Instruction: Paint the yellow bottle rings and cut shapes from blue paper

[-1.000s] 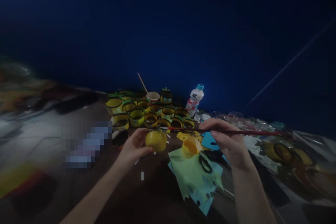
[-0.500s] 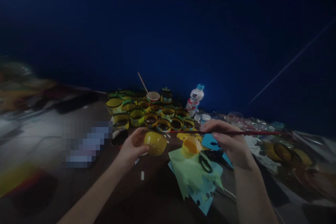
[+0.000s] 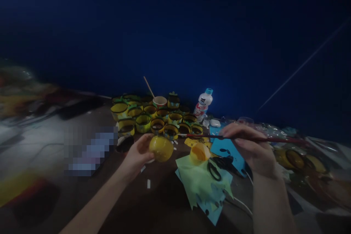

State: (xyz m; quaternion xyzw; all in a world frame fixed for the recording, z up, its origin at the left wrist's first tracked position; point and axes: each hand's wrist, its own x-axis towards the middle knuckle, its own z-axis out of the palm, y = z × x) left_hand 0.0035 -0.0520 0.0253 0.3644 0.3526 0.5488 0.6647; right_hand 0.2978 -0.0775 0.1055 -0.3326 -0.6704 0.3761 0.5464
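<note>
In the middle of the head view my left hand [image 3: 139, 152] is closed around the side of a shiny yellow cup [image 3: 161, 149], its rounded face toward me. My right hand [image 3: 248, 146] pinches a long paintbrush [image 3: 200, 136] with a dark red handle, held almost level. The bristle end points left and stops a little apart from the cup's upper right edge. Below the brush, a yellow-orange cup [image 3: 199, 153] rests on light green paper [image 3: 204, 175]. Black-handled scissors [image 3: 214, 172] lie beside it.
Several yellow cups with dark rims [image 3: 143, 122] crowd the back of the dark table [image 3: 161, 201]. Behind them stand a paper cup with a stick [image 3: 159, 101] and a white bottle [image 3: 204, 104]. Blue paper [image 3: 230, 153] lies at right; a blurred-out rectangle [image 3: 93, 151] is at left.
My right hand has moved right with the paintbrush, drawing its tip away from the yellow cup. The held cup has shifted slightly left and up.
</note>
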